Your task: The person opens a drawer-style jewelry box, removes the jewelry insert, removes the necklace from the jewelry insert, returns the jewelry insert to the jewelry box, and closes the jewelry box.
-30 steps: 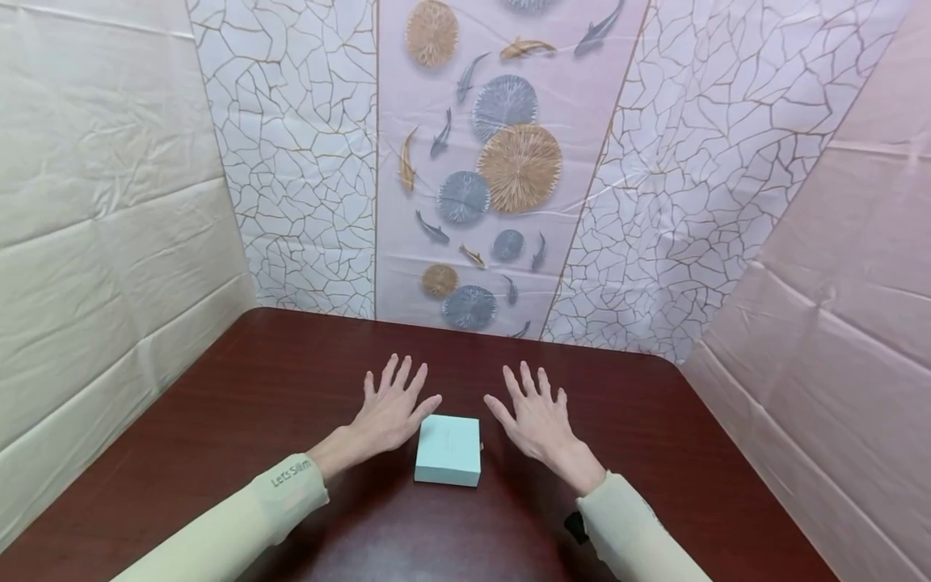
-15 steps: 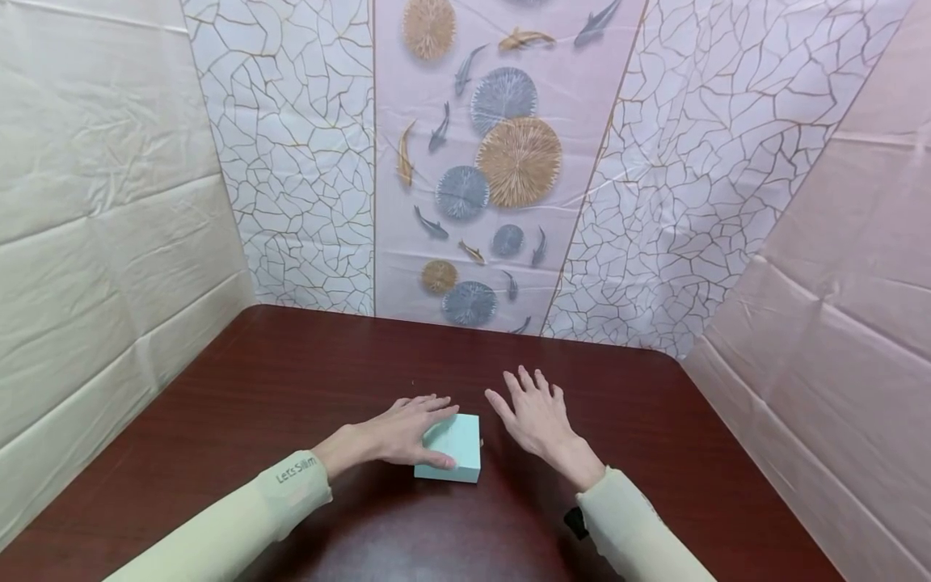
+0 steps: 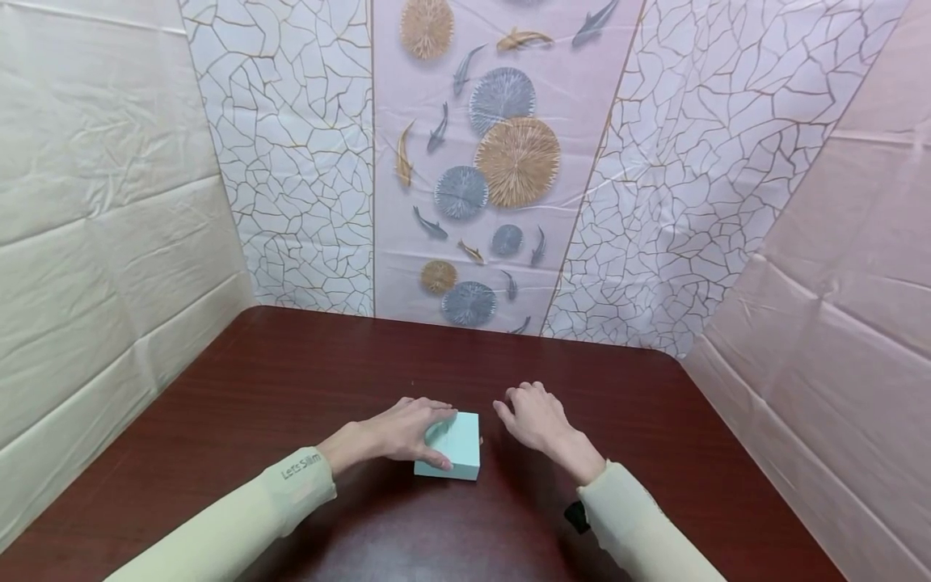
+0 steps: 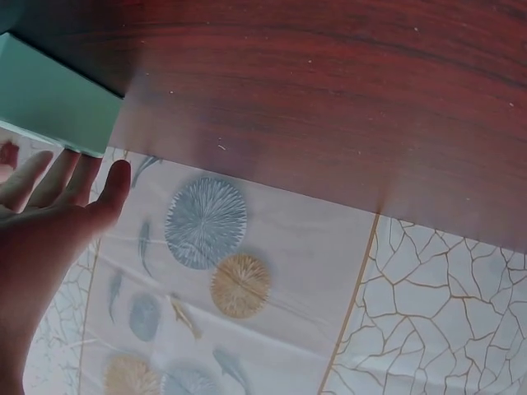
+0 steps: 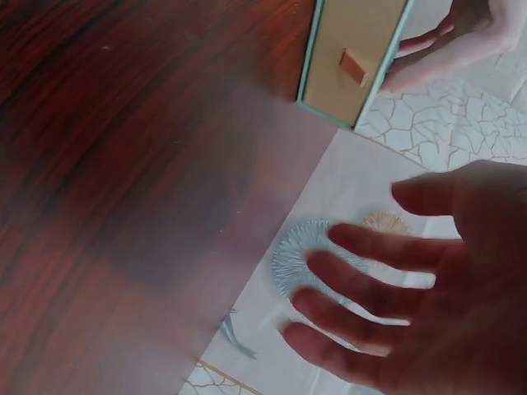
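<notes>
In the head view, the left hand [image 3: 403, 431] is gripping the box [image 3: 464, 443] on the table [image 3: 320, 356]; the right hand [image 3: 537, 417] is hovering beside it, fingers loosely bent, holding nothing. In the left wrist view, fingers are touching the box. In the right wrist view, the tab [image 5: 354, 67] is jutting untouched: steadying is seemingly underway, pulling remaining undone.

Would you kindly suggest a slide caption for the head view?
The left hand grips a mint-green box on a dark red table; the right hand, empty, hovers beside it.

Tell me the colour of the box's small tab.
The tab is brownish orange, clearest in the right wrist view.
</notes>
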Demonstrator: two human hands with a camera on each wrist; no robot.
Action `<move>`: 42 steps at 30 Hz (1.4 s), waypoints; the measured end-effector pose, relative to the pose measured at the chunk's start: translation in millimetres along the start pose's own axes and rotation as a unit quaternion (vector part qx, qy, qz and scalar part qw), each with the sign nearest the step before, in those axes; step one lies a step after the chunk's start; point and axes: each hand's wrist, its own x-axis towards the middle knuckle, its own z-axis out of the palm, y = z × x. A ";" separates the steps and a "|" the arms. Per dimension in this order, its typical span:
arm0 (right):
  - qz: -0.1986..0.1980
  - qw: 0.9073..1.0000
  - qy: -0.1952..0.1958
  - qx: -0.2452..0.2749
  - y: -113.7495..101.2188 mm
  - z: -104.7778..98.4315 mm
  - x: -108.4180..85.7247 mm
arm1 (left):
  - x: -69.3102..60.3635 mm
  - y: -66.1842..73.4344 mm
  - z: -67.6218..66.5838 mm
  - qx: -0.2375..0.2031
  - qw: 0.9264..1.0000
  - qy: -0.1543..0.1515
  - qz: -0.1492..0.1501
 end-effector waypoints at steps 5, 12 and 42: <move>-0.013 0.989 -0.108 0.101 -4.3 -3.0 0.6 | 0.9 -1.1 -0.1 -0.006 1.000 -0.002 -0.003; -0.016 0.962 -0.203 0.181 -10.4 -3.4 3.0 | 1.9 -1.1 1.0 -0.032 0.999 -0.008 -0.016; 0.003 0.941 -0.285 0.182 -15.2 10.6 10.4 | 1.0 0.1 -2.8 -0.044 0.999 -0.025 -0.015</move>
